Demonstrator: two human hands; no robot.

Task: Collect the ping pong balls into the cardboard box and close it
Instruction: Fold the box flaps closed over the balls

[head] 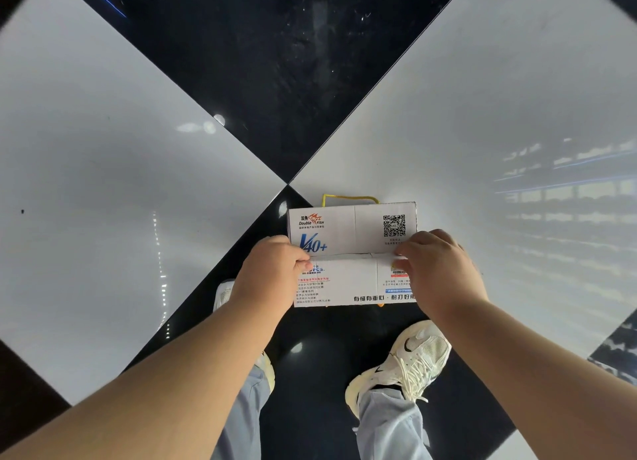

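White cardboard box [351,230] sits on the floor [482,115] where black and white tiles meet, its two top flaps folded flat and meeting along a seam across the middle. On my feed the left hand [272,273] grips the box at the seam's left end, fingers curled over the flap edge. The right hand [439,270] pinches the flaps at the seam's right end. A yellow cord [348,196] loops just behind the box. Pale sneakers [410,356] stand on the box's near side.
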